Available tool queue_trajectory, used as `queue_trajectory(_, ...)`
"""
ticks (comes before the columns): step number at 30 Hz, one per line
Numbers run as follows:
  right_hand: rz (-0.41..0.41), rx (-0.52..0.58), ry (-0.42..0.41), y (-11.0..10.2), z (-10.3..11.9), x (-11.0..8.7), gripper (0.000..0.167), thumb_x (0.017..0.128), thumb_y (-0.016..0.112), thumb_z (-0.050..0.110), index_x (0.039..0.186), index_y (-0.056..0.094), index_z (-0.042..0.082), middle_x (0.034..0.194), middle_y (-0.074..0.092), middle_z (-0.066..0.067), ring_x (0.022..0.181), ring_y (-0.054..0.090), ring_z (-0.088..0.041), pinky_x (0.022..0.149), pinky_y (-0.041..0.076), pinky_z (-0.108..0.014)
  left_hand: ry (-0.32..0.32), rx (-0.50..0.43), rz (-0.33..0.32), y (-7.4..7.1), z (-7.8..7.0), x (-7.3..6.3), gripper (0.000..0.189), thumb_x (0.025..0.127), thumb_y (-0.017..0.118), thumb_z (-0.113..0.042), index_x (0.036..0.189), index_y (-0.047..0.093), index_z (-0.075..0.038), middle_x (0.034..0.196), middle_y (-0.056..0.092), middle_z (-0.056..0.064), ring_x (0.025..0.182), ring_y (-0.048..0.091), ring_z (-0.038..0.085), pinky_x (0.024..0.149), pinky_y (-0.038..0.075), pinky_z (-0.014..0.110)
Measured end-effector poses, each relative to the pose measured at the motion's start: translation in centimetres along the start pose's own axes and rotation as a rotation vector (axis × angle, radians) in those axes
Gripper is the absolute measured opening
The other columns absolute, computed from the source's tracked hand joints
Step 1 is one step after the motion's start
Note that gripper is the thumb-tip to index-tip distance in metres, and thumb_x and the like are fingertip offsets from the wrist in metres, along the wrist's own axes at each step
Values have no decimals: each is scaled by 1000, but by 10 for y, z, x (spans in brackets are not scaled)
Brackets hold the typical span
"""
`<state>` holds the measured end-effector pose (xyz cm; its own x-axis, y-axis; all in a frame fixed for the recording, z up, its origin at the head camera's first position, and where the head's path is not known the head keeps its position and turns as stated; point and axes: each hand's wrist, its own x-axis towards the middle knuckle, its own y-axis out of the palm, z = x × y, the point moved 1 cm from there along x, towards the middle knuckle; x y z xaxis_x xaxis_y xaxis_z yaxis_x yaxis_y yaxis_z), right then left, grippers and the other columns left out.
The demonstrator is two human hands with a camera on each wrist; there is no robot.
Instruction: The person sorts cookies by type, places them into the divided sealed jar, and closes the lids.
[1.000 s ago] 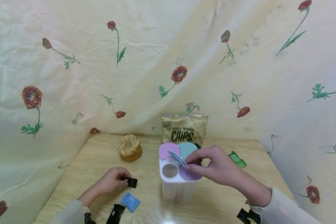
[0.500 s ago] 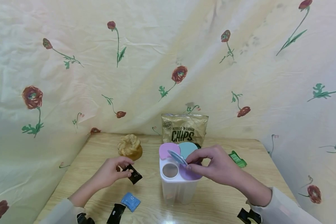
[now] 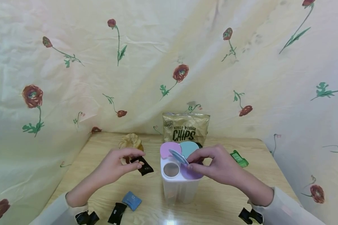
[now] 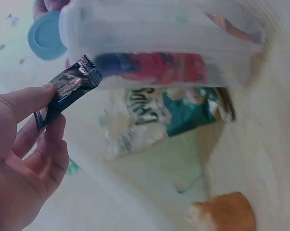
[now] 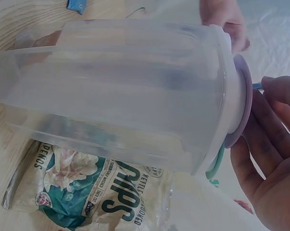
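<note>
My left hand (image 3: 116,165) pinches a small black wrapped snack (image 3: 144,166) between thumb and fingers, above the table and left of the clear container (image 3: 180,190). In the left wrist view the black packet (image 4: 70,89) stands near the container's lid end. With thumb and fingertips my right hand (image 3: 215,165) holds up a round blue lid (image 3: 178,157), tilted beside an uncovered round opening (image 3: 171,169). Pink (image 3: 169,149), teal (image 3: 189,148) and purple (image 3: 192,172) lids cover the other openings. Red and dark wrappers (image 4: 164,66) show through the container wall.
Behind the container stands a chips bag (image 3: 186,126). A ring-shaped bread (image 3: 129,140) sits back left, partly behind my left hand. Nearer lie a blue packet (image 3: 132,200) and another black packet (image 3: 117,213). A green packet (image 3: 239,158) lies at the right.
My left hand has lifted the black packet off the table and carried it up and right, closer to the container. My right hand keeps the blue lid raised in the same place.
</note>
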<state>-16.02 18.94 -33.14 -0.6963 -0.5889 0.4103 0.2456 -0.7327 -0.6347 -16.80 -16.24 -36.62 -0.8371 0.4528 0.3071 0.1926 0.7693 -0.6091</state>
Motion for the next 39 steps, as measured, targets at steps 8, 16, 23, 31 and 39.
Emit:
queue_trajectory(8,9,-4,29,0,-1,1,12,89,81,12,97,80,21,92,77,11,77,70,-5,69,59,-27,115,-36,-61,1,-30,10,29,89,82,-16,117,75,-23,102,73,-10,86,63,10,73,55,27)
queue_trajectory(16,11,-9,44,0,-1,1,12,89,81,12,96,80,21,91,77,10,77,71,-5,69,59,-27,219,-64,-85,11,-51,26,26,89,82,-14,114,77,-19,96,72,-10,81,61,10,68,53,26)
queue_trajectory(23,6,0,44,1,0,1,9,90,80,14,96,80,21,90,77,9,77,71,-5,70,59,-29,200,-39,-70,26,-54,37,28,88,83,-16,115,77,-15,100,75,-10,87,65,7,72,54,28)
queue_trajectory(31,15,3,37,1,0,1,8,91,80,15,97,80,21,90,77,9,76,71,-5,69,59,-29,198,17,1,39,-56,42,22,86,84,-17,107,79,-18,101,77,-9,85,65,4,67,53,24)
queue_trajectory(39,14,19,35,2,1,1,9,91,80,13,96,80,20,90,77,8,76,70,-6,69,59,-28,191,-29,71,42,-57,44,17,87,83,-12,103,80,-17,98,77,-9,77,61,2,62,52,23)
